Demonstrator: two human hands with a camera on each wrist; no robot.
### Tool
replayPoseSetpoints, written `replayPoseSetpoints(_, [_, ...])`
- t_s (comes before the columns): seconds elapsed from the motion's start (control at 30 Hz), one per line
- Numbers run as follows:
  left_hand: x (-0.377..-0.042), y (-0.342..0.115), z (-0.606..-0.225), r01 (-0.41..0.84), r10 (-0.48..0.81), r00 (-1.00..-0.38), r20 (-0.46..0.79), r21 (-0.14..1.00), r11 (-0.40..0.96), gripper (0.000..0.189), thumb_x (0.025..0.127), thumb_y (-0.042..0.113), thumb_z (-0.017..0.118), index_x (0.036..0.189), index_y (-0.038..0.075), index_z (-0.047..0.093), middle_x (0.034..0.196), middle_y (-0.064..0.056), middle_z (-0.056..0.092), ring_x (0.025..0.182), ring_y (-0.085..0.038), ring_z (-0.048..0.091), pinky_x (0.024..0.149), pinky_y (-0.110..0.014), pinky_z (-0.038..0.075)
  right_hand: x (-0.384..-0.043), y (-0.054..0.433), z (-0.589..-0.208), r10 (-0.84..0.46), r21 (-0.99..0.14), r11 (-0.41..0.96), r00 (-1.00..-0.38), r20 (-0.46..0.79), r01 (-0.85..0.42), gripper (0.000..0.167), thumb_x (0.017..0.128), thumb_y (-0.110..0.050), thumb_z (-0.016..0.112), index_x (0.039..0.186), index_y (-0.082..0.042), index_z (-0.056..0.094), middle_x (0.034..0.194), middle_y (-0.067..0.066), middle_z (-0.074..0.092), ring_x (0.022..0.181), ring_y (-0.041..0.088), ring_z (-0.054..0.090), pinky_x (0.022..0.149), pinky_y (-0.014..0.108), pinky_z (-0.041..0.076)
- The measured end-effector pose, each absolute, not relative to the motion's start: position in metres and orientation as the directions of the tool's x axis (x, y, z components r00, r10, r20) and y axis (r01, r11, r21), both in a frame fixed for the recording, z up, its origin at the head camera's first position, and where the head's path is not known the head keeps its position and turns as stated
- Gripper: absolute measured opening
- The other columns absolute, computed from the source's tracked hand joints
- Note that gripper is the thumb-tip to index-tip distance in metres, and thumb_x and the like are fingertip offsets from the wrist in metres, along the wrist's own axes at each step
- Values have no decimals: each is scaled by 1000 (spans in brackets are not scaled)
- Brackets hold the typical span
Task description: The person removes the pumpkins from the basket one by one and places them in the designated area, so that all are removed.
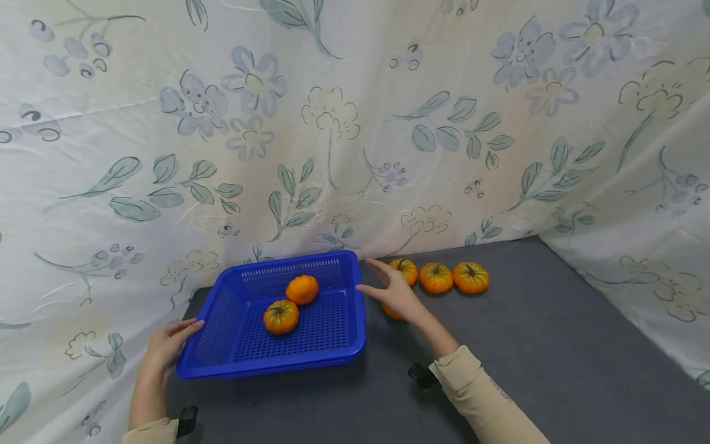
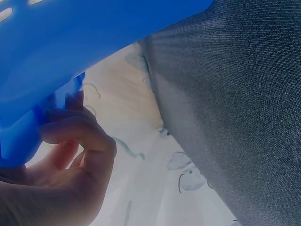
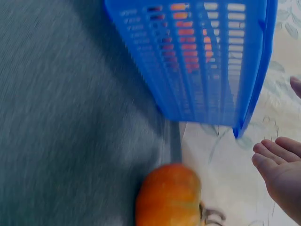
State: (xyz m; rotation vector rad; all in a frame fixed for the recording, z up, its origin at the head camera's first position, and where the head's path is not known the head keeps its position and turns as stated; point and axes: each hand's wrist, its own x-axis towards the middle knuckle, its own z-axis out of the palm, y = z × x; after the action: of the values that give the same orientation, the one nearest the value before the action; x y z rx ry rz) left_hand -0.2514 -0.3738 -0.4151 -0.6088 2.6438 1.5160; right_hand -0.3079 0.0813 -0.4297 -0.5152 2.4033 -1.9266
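My left hand (image 1: 165, 349) grips the left rim of a blue plastic basket (image 1: 355, 345); the left wrist view shows its fingers (image 2: 77, 129) curled at the rim. Inside the basket, two small orange pumpkins lie against each other, one pumpkin (image 1: 281, 317) with a stem on top and another pumpkin (image 1: 302, 290) behind it. Just off the basket's right rim is my right hand (image 1: 396, 295), thumb and fingers spread with nothing held. Partly covered by that hand are a pumpkin (image 1: 391, 312) below it and a pumpkin (image 1: 407, 269) behind it.
Farther right along the back of the dark grey table (image 1: 532, 345) sit a pumpkin (image 1: 436, 279) and another pumpkin (image 1: 470, 279), side by side. A floral cloth (image 1: 360, 142) hangs behind the table and along its sides.
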Motion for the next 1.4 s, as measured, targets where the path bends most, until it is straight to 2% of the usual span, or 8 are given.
replayPoseSetpoints(0.2, [-253, -374, -415, -339, -314, -926, -210, 829, 446, 79, 93, 44, 62, 144, -10, 37, 127, -30, 52, 78, -5, 58, 67, -25, 54, -305, 61, -420, -299, -950, 167, -931, 208, -266, 73, 88, -23, 73, 149, -6, 37, 154, 13, 40, 146, 27, 34, 118, 45, 28])
replayPoseSetpoints(0.43, [-253, -374, -415, -344, -310, -926, -216, 822, 454, 77, 94, 44, 60, 145, -10, 35, 135, -35, 45, 80, -5, 58, 68, -25, 55, -304, 38, -415, -353, -940, 179, -911, 214, -290, 70, 90, -21, 71, 149, -4, 36, 154, 13, 40, 146, 26, 34, 118, 41, 29])
replayPoseSetpoints(0.57, [-253, -374, -415, -344, -310, -925, -219, 828, 443, 77, 94, 43, 61, 144, -10, 35, 131, -34, 47, 79, -5, 59, 68, -26, 55, -302, 27, -413, -391, -936, 194, -898, 202, -294, 72, 91, -23, 71, 150, -4, 35, 154, 13, 39, 145, 26, 35, 118, 42, 29])
replayPoseSetpoints(0.8, [-254, -374, -415, -340, -309, -926, -215, 833, 437, 76, 94, 41, 61, 144, -11, 35, 121, -26, 55, 77, -5, 58, 67, -25, 55, -301, 8, -414, -443, -932, 221, -881, 167, -288, 71, 91, -28, 70, 150, -6, 36, 155, 11, 39, 145, 26, 36, 118, 41, 31])
replayPoseSetpoints(1.03, [-255, -375, -414, -343, -300, -927, -223, 829, 443, 78, 94, 43, 61, 144, -10, 35, 122, -26, 55, 79, -5, 58, 67, -25, 54, -306, -5, -416, -478, -949, 196, -869, 127, -247, 68, 92, -30, 68, 149, -7, 37, 154, 12, 39, 144, 26, 37, 117, 43, 31])
replayPoseSetpoints(1.23, [-255, -376, -414, -347, -304, -925, -228, 833, 431, 77, 94, 42, 62, 144, -10, 36, 110, -12, 61, 77, -4, 58, 67, -25, 55, -308, -17, -416, -519, -953, 207, -850, 86, -222, 69, 93, -28, 67, 149, -3, 36, 154, 13, 39, 144, 30, 36, 117, 45, 32])
replayPoseSetpoints(1.4, [-255, -376, -414, -344, -295, -927, -229, 831, 436, 79, 94, 44, 62, 145, -10, 34, 111, -14, 61, 77, -4, 58, 67, -26, 55, -308, -29, -419, -549, -953, 238, -835, 27, -187, 70, 93, -26, 68, 150, -2, 34, 154, 14, 39, 144, 29, 36, 117, 44, 32])
